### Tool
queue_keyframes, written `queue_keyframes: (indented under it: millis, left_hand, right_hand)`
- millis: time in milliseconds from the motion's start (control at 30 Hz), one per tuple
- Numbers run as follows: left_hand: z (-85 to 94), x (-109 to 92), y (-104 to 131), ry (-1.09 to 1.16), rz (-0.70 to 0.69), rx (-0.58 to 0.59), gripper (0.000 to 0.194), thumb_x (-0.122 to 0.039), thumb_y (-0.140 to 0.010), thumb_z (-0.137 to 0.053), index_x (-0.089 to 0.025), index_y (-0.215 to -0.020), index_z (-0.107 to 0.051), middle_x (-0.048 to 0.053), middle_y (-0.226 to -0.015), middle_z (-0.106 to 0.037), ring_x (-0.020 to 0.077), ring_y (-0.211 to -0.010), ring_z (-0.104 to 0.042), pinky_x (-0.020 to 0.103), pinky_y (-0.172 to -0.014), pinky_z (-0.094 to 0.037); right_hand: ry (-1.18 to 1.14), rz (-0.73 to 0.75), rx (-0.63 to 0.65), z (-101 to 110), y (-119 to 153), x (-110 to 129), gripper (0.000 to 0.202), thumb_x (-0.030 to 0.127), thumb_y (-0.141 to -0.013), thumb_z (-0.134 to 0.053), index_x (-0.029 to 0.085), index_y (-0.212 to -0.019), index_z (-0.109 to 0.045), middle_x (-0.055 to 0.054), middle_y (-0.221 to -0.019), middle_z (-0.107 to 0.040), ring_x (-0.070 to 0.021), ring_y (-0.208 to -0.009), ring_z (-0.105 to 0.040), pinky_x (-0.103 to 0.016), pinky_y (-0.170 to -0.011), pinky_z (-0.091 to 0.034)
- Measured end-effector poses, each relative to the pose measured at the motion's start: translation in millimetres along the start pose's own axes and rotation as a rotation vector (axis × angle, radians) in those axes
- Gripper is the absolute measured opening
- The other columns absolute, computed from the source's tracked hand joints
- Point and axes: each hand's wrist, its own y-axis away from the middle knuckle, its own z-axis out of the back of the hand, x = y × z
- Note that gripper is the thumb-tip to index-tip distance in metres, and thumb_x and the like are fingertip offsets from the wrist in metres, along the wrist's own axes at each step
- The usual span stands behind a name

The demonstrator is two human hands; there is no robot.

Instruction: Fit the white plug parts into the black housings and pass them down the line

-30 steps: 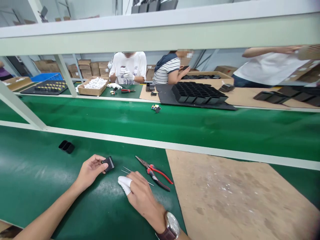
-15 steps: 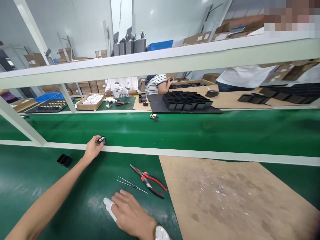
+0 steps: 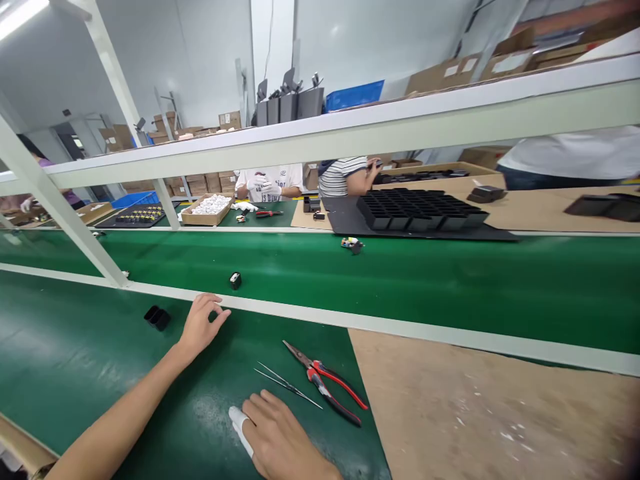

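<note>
My left hand (image 3: pixel 203 325) is over the near side of the white rail, thumb and fingers apart, with nothing in it. Beyond the rail a small black housing with a white top (image 3: pixel 235 280) stands on the green belt. Left of that hand, empty black cups (image 3: pixel 157 318) sit joined on the green bench. My right hand (image 3: pixel 283 433) rests palm down on the bench, a white cover on its thumb, fingers loosely bent and holding nothing visible. Just beyond it lie tweezers (image 3: pixel 289 385) and long-nose pliers (image 3: pixel 325 383) with red and black handles.
A brown board (image 3: pixel 480 407) covers the bench at right. The white rail (image 3: pixel 310 319) divides bench from belt (image 3: pixel 435 287), where a small circuit assembly (image 3: pixel 353 245) lies. Across it are black housings (image 3: pixel 425 212), a box of white parts (image 3: pixel 207 209) and several co-workers. A shelf beam (image 3: pixel 320 137) crosses above.
My left hand has let go of the black housing, leaving it on the belt, and has drawn back toward me. My right hand stays on the bench. The view has shifted left.
</note>
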Motion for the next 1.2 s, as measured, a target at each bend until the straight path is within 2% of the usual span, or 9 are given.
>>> queue_keyframes:
  millis: [100, 200, 333, 533, 767, 867, 967, 1067, 1200]
  left_hand:
    - [40.2, 13, 12, -0.074, 0.025, -0.057, 0.029, -0.040, -0.100, -0.063, -0.025, -0.075, -0.064, 0.008, -0.107, -0.074, 0.0289, -0.115, -0.066, 0.049, -0.111, -0.048]
    - [77.6, 42, 20, -0.171, 0.098, -0.126, 0.022, -0.046, -0.095, -0.069, -0.024, -0.098, -0.069, 0.014, -0.122, -0.070, 0.0361, -0.125, -0.061, 0.058, -0.115, -0.041]
    - [104.1, 80, 40, -0.271, 0.201, -0.145, 0.046, -0.050, -0.085, -0.075, -0.021, -0.119, -0.065, 0.018, -0.128, -0.066, 0.0439, -0.129, -0.056, 0.065, -0.112, -0.042]
    - [99.2, 103, 63, -0.281, 0.258, -0.094, 0.046, -0.039, -0.088, -0.069, -0.021, -0.128, -0.056, 0.016, -0.132, -0.060, 0.0365, -0.122, -0.064, 0.055, -0.105, -0.055]
    - [73.8, 65, 65, -0.206, 0.182, 0.004, 0.026, -0.036, -0.090, -0.071, -0.026, -0.110, -0.057, 0.011, -0.139, -0.058, 0.0304, -0.118, -0.068, 0.045, -0.097, -0.059]
    - [62.2, 51, 67, -0.200, 0.190, 0.019, 0.027, -0.035, -0.089, -0.073, -0.026, -0.110, -0.058, 0.011, -0.139, -0.059, 0.0321, -0.118, -0.067, 0.045, -0.092, -0.061]
    - [58.1, 47, 69, -0.202, 0.215, 0.004, 0.042, -0.038, -0.087, -0.076, -0.026, -0.123, -0.059, 0.013, -0.137, -0.060, 0.0348, -0.121, -0.066, 0.048, -0.093, -0.061]
    - [65.0, 53, 66, -0.170, 0.230, 0.003, 0.060, -0.048, -0.087, -0.078, -0.026, -0.137, -0.056, 0.014, -0.142, -0.060, 0.0354, -0.129, -0.063, 0.049, -0.102, -0.058]
    - [84.9, 87, 44, -0.147, 0.325, -0.049, 0.046, -0.051, -0.102, -0.057, -0.021, -0.137, -0.059, 0.015, -0.138, -0.064, 0.0314, -0.129, -0.063, 0.045, -0.103, -0.057]
  right_hand:
    - [-0.005, 0.003, 0.000, -3, 2, 0, 0.015, 0.010, -0.088, -0.070, 0.021, -0.097, -0.067, -0.003, -0.102, -0.073, -0.0194, -0.103, -0.068, -0.035, -0.109, -0.048]
    - [0.003, -0.012, -0.020, -5, 2, -1, 0.018, 0.007, -0.088, -0.065, 0.022, -0.099, -0.068, -0.003, -0.104, -0.074, -0.0193, -0.103, -0.069, -0.035, -0.110, -0.049]
    - [-0.022, -0.026, -0.042, -6, 3, -4, 0.025, 0.006, -0.082, -0.066, 0.023, -0.100, -0.068, -0.003, -0.107, -0.075, -0.0199, -0.103, -0.070, -0.035, -0.110, -0.050]
    - [-0.058, -0.035, -0.008, -9, 5, -10, 0.037, 0.000, -0.068, -0.059, 0.024, -0.096, -0.064, -0.002, -0.108, -0.075, -0.0194, -0.103, -0.071, -0.034, -0.112, -0.049]
    - [-0.043, -0.039, -0.051, -7, 3, -10, 0.035, 0.000, -0.066, -0.059, 0.025, -0.090, -0.060, -0.001, -0.104, -0.074, -0.0188, -0.096, -0.071, -0.032, -0.107, -0.051]
    - [-0.038, -0.031, -0.051, -5, 3, -10, 0.033, 0.000, -0.067, -0.059, 0.024, -0.089, -0.061, -0.002, -0.103, -0.073, -0.0192, -0.096, -0.071, -0.032, -0.108, -0.050]
    - [-0.043, -0.030, -0.053, -5, 4, -9, 0.035, 0.001, -0.067, -0.058, 0.024, -0.092, -0.062, -0.003, -0.105, -0.074, -0.0200, -0.096, -0.071, -0.034, -0.106, -0.051]
    - [-0.059, -0.029, -0.055, -3, 4, -7, 0.035, 0.000, -0.067, -0.057, 0.024, -0.092, -0.063, -0.003, -0.104, -0.074, -0.0208, -0.097, -0.071, -0.035, -0.104, -0.052]
    - [-0.041, -0.051, -0.077, 8, -2, -12, 0.045, -0.001, -0.070, -0.055, 0.024, -0.105, -0.066, -0.004, -0.108, -0.073, -0.0221, -0.099, -0.070, -0.037, -0.102, -0.053]
